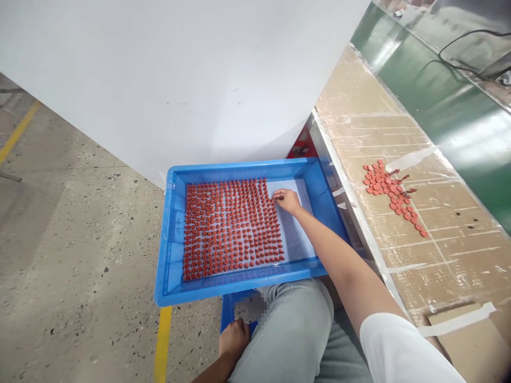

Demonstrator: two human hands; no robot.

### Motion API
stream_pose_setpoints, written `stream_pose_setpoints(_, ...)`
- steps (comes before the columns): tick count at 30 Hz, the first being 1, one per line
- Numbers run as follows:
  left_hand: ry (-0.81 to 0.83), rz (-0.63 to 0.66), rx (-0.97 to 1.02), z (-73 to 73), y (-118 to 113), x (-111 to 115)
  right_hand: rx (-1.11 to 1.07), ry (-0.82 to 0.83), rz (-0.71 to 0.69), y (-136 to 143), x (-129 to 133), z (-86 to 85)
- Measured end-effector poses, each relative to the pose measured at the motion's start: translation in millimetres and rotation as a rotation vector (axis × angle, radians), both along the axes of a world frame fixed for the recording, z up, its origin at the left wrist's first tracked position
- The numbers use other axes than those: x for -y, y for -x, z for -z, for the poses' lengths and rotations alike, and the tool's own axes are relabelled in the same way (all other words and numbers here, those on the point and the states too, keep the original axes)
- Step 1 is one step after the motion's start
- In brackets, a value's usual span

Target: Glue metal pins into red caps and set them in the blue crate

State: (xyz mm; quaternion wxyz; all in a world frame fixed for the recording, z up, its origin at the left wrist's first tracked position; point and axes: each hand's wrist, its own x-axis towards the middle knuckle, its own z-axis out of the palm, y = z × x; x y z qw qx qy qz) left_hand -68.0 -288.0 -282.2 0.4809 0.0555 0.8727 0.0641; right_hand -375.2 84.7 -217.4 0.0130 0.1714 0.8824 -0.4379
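A blue tray (255, 277) holds many small red parts (231, 223) standing in close rows on a white sheet (297, 239). My right hand (286, 200) reaches into the tray at the right edge of the rows, near their upper end. Its fingers are pinched together by the outermost row, and whatever they hold is too small to make out. My left hand (235, 336) is closed low beside my leg, below the tray's near edge; its fingers are curled, and what is inside them, if anything, is hidden.
On the right, a cardboard-covered worktop (359, 127) carries scattered red discs (375, 178) and several thin dark pieces among them. A white panel (179, 80) rises behind the tray. Part of a blue object (227, 311) shows under the tray. Yellow lines (163, 340) mark the floor.
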Motion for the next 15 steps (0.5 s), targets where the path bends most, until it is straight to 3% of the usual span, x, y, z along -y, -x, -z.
stream_pose_setpoints(9, -0.010, -0.019, 0.002, 0.8, 0, 0, 0.023, -0.098, 0.103, -23, -4, -9.9)
stream_pose_setpoints(15, -0.001, -0.026, 0.038, -4.5, 3, -2, 0.029, -0.127, 0.213, -51, 12, -44.2)
